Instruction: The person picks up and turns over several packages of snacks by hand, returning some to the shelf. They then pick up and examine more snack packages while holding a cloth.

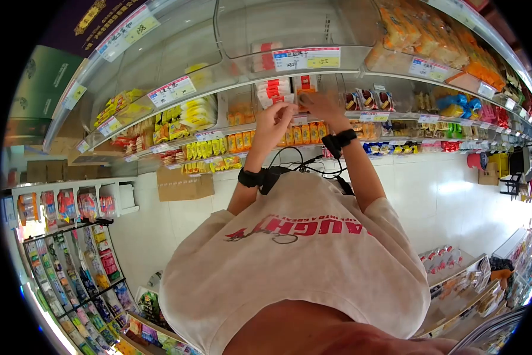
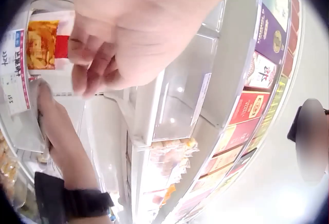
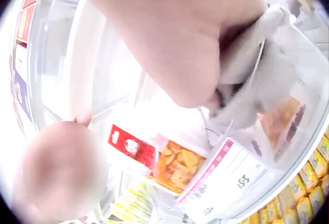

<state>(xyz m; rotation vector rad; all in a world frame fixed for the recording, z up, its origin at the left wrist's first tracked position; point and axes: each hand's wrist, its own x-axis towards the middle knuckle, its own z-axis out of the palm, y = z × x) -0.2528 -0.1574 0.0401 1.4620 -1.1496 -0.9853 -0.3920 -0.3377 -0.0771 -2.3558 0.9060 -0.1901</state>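
Observation:
My left hand is raised at the shelf front with its fingers loosely curled. Just beyond it stand white packets with red bands. In the left wrist view, an orange-printed packet with a red band is partly hidden behind this hand, and I see nothing between the fingers. Blurred in the head view, my right hand reaches into the neighbouring compartment near a red packet. Its fingers look greyish behind the clear plastic front, and another orange-printed packet lies close below them.
A price tag hangs on the shelf edge above the hands. Yellow packets fill compartments to the left; dark-printed snack packs are to the right. Orange packets line the tier below. A cardboard box stands on the floor.

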